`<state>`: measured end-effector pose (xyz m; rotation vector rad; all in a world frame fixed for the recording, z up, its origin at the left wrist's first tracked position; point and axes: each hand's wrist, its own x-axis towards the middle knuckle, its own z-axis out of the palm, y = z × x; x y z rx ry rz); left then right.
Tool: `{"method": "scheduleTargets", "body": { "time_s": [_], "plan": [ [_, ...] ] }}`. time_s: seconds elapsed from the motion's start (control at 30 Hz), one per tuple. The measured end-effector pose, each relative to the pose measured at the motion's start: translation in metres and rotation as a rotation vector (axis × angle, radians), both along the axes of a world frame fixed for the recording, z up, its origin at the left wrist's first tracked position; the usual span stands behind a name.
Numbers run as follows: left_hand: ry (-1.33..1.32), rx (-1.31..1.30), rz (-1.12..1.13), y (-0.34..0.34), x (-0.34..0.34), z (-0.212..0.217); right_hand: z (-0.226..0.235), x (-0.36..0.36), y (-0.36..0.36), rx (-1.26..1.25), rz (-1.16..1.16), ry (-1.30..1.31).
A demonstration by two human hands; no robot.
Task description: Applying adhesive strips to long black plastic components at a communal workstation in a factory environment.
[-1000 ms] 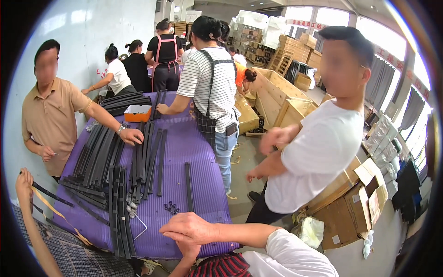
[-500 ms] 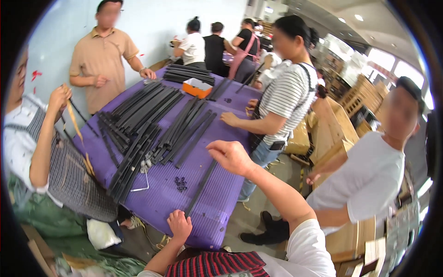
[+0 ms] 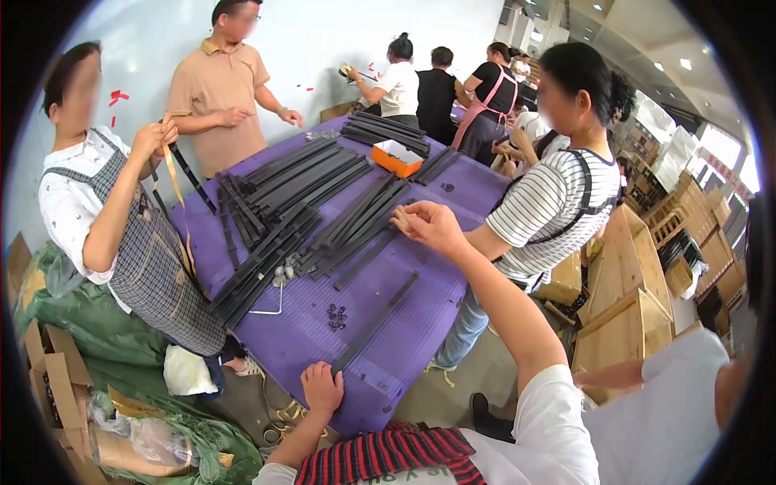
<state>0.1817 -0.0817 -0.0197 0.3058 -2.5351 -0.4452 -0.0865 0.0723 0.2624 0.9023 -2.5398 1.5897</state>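
My left hand (image 3: 322,388) is closed on the near end of a long, thin black strip (image 3: 378,322) lying on the purple corrugated table cover (image 3: 307,343). My right hand (image 3: 435,229) hovers beyond the strip's far end, its fingers curled together; whatever they may hold is too small to make out. Just left of it lie several loose black strips (image 3: 356,212), and a larger pile (image 3: 303,182) is farther back. A small cluster of black round pieces (image 3: 336,316) sits left of my strip.
A bent metal rod (image 3: 280,297) and small grey pieces (image 3: 283,273) lie by the strips. An orange box (image 3: 397,158) stands farther back. A co-worker in stripes (image 3: 546,202) leans in at the right; another in a checked apron (image 3: 153,250) holds strips at the left.
My right hand has moved farther forward over the table, away from my strip's far end. My left hand stays on its near end. The camera view has shifted.
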Motion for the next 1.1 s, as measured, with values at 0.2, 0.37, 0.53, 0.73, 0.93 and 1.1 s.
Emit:
{"method": "scheduleTargets", "body": {
  "time_s": [0.2, 0.37, 0.53, 0.73, 0.93, 1.1],
  "plan": [
    [-0.012, -0.019, -0.026, 0.000, -0.002, 0.007, 0.005, -0.031, -0.032, 0.203, -0.098, 0.039],
    [-0.005, -0.004, -0.016, -0.003, 0.000, 0.005, 0.005, -0.057, -0.054, 0.321, -0.100, 0.024],
    [-0.026, -0.002, 0.004, -0.004, -0.004, 0.007, -0.008, -0.097, -0.068, 0.430, -0.105, 0.187],
    [0.025, 0.067, 0.043, -0.003, -0.009, 0.010, -0.036, -0.117, -0.108, 0.457, 0.118, 0.278],
    [0.038, 0.137, 0.211, 0.004, -0.006, -0.001, -0.051, -0.074, -0.139, 0.435, 0.640, 0.247],
    [-0.047, 0.047, 0.254, 0.013, -0.010, 0.012, -0.021, -0.028, -0.108, 0.041, 0.997, 0.222]
  ]
}}
